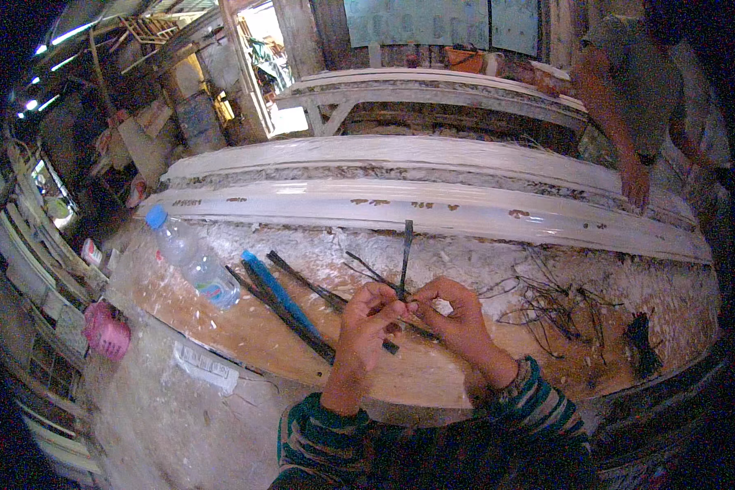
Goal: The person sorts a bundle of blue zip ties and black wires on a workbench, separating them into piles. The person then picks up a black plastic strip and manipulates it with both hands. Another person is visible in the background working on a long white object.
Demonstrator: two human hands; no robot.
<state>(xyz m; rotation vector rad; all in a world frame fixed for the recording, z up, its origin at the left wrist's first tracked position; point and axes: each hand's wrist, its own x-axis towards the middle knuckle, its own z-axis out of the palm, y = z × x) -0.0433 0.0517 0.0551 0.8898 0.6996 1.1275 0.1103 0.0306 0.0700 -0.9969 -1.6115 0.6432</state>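
My left hand (pixel 370 320) and my right hand (pixel 452 317) meet over the middle of the board, both closed in fingertip pinches. Between them they grip a slim bundle of dark strands (pixel 407 251), whose upper end stands upright above my fingers. A thinner dark strand slants off to the left from the pinch. Left of my hands lie dark strips (pixel 290 317) beside a blue strip (pixel 269 282). Another dark bundle (pixel 302 276) runs toward my left hand. To the right spreads a loose tangle of thin black strands (pixel 559 314), with a compact black bundle (pixel 643 347) past it.
White-coated long mouldings (pixel 302 200) cross behind the work board (pixel 245 333). A clear bottle with a blue cap (pixel 192 257) lies at left, near a pink container (pixel 108 330). At far right, a co-worker's hand (pixel 635 184) touches the mouldings. A white bench (pixel 441 90) stands behind.
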